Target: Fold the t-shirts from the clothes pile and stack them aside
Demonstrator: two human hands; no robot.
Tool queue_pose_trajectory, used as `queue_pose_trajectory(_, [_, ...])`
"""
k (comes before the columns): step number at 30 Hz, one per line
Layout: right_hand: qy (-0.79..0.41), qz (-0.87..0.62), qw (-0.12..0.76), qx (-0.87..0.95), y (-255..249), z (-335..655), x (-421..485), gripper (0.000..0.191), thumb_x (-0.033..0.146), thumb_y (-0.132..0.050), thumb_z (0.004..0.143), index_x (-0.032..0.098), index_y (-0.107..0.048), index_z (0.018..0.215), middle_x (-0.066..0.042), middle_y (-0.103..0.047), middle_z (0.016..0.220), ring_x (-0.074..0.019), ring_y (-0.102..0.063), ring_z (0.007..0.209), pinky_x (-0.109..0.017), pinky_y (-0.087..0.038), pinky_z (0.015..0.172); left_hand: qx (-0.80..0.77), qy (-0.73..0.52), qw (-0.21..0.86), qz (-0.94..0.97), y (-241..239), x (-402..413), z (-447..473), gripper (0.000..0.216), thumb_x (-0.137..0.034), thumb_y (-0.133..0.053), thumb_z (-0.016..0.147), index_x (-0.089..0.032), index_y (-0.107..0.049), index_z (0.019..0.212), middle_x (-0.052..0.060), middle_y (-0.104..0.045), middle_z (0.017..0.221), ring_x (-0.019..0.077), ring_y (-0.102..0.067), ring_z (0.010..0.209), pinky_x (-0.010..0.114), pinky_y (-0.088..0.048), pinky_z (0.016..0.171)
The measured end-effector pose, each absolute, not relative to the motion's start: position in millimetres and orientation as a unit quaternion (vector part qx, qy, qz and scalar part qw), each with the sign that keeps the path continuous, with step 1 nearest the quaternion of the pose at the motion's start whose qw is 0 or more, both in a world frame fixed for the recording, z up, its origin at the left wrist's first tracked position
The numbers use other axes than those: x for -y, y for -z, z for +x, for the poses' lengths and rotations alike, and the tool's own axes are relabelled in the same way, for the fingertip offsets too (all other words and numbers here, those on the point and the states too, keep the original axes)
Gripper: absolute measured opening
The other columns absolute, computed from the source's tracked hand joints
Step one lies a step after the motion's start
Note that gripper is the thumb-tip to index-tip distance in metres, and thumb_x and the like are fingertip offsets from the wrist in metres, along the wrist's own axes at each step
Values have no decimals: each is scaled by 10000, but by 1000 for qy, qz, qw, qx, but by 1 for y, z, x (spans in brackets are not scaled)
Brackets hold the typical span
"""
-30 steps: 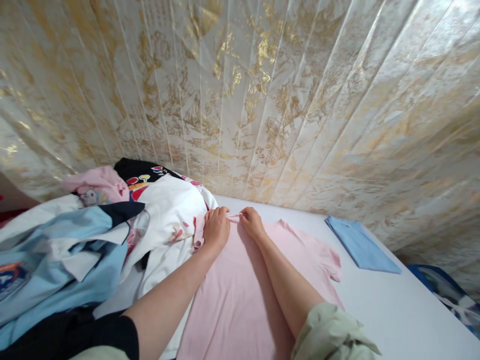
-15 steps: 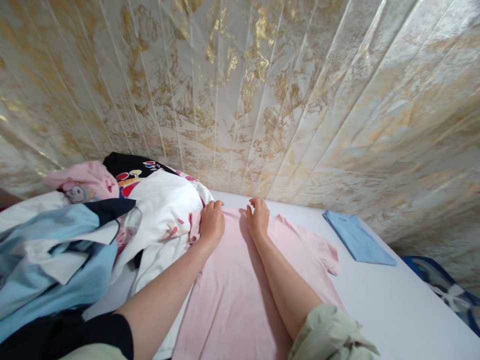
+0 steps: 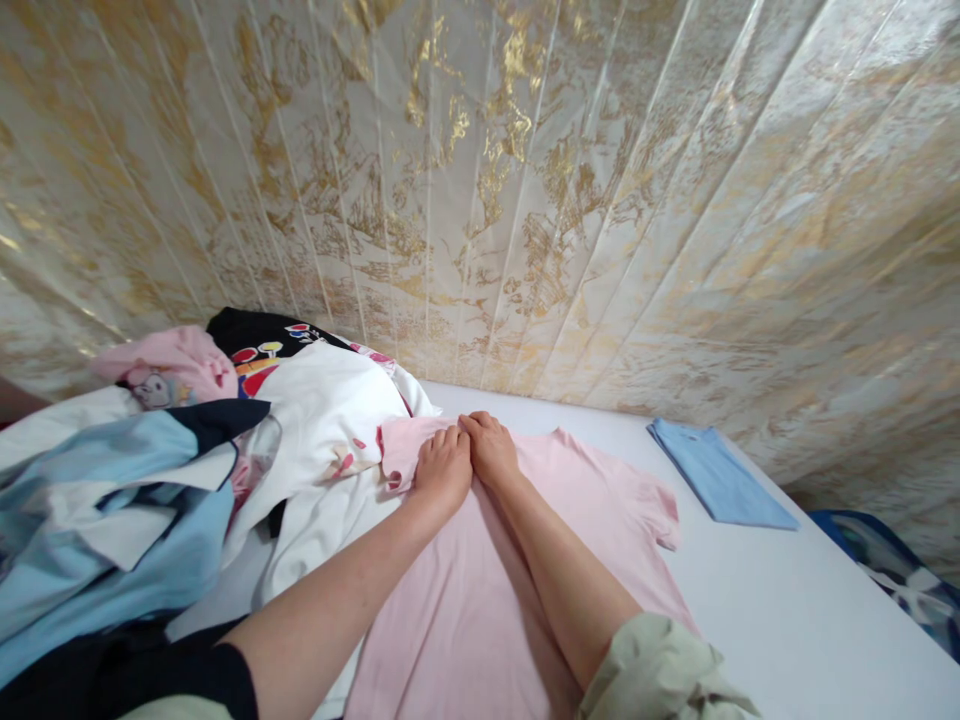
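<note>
A pink T-shirt [image 3: 457,610] lies spread out in front of me, its short sleeves to either side and its hem running out of view at the bottom. Near its upper edge, left of the middle, my left hand [image 3: 444,468] rests with bent fingers closed on the cloth. Right beside it, touching it, my right hand [image 3: 491,450] has its fingers curled down on the top edge of the shirt. The fingertips of both hands are partly hidden against the fabric.
Heaped clothes fill the left: a white garment [image 3: 330,395], a light blue one with navy trim [image 3: 120,500], a pink one [image 3: 172,360] and a black one [image 3: 247,325]. A folded blue garment [image 3: 716,475] lies on the white table [image 3: 795,610]. Behind hangs a gold-patterned curtain [image 3: 480,200]; a blue bag [image 3: 885,565] sits at right.
My left hand has moved right, off the left shoulder of the shirt. My right hand has come slightly left and down onto the cloth. The hands, apart before, now touch.
</note>
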State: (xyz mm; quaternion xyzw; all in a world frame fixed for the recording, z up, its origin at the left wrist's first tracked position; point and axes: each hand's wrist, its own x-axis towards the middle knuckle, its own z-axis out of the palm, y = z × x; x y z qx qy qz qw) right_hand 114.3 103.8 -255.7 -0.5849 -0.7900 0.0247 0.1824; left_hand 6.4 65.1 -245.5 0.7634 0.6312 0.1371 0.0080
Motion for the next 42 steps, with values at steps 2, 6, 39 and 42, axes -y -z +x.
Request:
queue_pose_trajectory(2, [-28,-589,181,787,256,115,-105,365,248,-378,972,269,-545,1296,-48,-573,1283,-189,-512,1136,-302,-364,956,-626,-149,5,766,253,-65,7,425,-132,-287,935,-139,-529,1284,128,-539,1351,269,-457,1245,419,-337,1034])
queue_pose_trajectory(6, [-27,-585,178,791,257,115,-107,410,235,-310,987,197,-488,1354,-73,-501,1401,-182,-447,1261,-308,-316,1042,-609,-147,-2,779,262,-69,3,493,-154,-294,930,-111,-432,1401,127,-409,1490,247,-323,1385,433,-140,1157])
queue_pose_trajectory(39, [19,-740,200,641,259,327,47,435,285,-434,919,185,-515,1335,-117,-496,1405,-221,-432,1296,-392,-309,1074,-607,-75,-78,787,255,-68,1,563,-310,-283,917,-64,-412,1407,154,-358,1514,246,-324,1397,419,-175,1149])
queue_pose_trajectory(42, [48,-798,260,542,253,354,49,405,294,-399,926,151,-562,1268,-142,-570,1292,-238,-516,1186,-364,-388,984,-615,-46,-56,785,253,-73,-1,586,-345,-270,927,-76,-374,1438,141,-318,1535,240,-285,1419,423,-176,1154])
